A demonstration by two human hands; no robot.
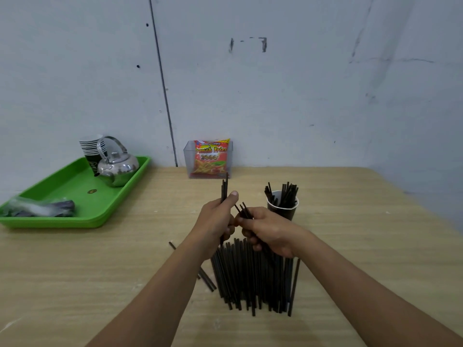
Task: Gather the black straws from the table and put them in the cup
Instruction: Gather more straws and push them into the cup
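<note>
A pile of black straws (253, 276) lies on the wooden table (100, 271) in front of me, with a few stray straws (206, 279) to its left. My left hand (215, 221) grips a few straws held upright above the pile. Right beside it, my right hand (268, 231) holds several straws tilted up to the left. The dark paper cup (283, 209) stands just behind my right hand, with several straws standing in it.
A green tray (75, 186) sits at the back left with a steel kettle (116, 167), a stack of paper cups (90, 146) and a plastic bag (37, 207). A clear holder with a snack packet (210, 157) stands against the wall.
</note>
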